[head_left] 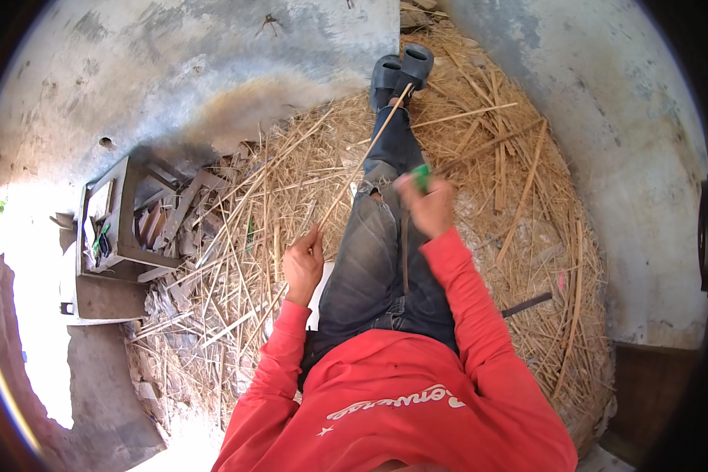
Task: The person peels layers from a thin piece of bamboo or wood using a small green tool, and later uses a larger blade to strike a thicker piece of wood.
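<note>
A long, thin bamboo strip (pixel 363 164) runs slantwise above my outstretched legs, up toward my dark shoes. My left hand (pixel 304 264) pinches its near end between thumb and fingers, just left of my thigh. Over my knees, my right hand (pixel 431 206) is closed round a green-handled tool (pixel 422 178); motion blurs both, and its working end cannot be made out. A narrow dark strip (pixel 405 259) lies along my jeans below the right hand.
Loose bamboo strips and shavings (pixel 519 173) cover the floor around my legs. A wooden frame (pixel 106 220) holding small items stands at the left by scrap wood (pixel 185 208). A dark flat bar (pixel 527 304) lies right of my hip. Concrete walls (pixel 637 157) enclose the spot.
</note>
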`<action>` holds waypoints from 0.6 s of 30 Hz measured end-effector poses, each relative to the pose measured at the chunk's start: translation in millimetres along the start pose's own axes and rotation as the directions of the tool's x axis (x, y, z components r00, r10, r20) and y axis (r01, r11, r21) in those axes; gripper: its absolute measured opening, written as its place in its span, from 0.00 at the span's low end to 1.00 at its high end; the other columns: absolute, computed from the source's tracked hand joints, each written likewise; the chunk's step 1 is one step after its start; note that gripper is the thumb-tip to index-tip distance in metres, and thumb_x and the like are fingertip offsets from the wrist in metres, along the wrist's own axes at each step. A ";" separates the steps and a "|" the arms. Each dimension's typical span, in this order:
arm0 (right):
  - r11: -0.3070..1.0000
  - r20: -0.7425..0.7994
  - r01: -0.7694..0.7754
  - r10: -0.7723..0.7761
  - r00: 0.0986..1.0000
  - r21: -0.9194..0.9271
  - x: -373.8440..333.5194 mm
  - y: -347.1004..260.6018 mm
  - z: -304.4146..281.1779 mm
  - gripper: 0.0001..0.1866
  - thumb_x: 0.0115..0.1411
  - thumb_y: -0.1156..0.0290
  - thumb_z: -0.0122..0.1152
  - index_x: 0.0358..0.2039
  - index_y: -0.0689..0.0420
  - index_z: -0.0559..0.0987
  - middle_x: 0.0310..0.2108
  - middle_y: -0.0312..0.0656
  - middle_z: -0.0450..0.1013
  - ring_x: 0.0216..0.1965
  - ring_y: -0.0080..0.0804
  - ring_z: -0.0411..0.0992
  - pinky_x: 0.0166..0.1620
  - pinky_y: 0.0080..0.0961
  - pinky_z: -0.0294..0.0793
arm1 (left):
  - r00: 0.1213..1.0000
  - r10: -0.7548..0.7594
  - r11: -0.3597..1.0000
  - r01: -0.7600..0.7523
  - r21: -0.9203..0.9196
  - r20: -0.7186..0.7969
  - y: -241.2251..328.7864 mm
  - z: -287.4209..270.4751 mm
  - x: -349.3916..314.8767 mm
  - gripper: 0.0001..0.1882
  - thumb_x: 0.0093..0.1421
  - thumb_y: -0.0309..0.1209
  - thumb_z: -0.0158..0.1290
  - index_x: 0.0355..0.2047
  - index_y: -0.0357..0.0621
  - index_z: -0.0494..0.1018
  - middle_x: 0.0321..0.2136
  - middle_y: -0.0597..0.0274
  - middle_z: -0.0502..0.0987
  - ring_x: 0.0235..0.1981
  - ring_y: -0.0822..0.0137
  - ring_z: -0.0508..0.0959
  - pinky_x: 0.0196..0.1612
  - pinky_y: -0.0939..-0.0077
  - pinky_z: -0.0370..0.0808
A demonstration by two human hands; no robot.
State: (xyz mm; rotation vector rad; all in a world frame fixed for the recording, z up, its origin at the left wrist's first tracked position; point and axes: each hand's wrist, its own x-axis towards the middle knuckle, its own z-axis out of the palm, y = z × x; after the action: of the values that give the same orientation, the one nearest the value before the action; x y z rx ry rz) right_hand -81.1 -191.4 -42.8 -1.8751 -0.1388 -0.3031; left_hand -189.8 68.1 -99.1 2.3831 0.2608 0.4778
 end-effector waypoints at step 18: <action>0.769 0.391 0.318 -0.096 0.915 -0.555 -17.7 -69.2 -21.9 0.33 0.70 0.40 0.50 0.28 0.61 0.79 0.19 0.58 0.76 0.24 0.62 0.77 0.29 0.55 0.76 | 0.977 0.208 0.978 -0.208 0.006 -0.037 89.4 -43.8 -1.2 0.10 0.62 0.29 0.61 0.44 0.49 0.85 0.20 0.55 0.75 0.18 0.52 0.75 0.23 0.61 0.68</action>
State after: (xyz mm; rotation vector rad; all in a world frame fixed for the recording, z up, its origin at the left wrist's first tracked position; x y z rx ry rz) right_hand -118.2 -189.0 22.0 -2.5635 -0.5516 -0.1777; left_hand -203.4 26.7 -9.6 2.4171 0.0272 0.6192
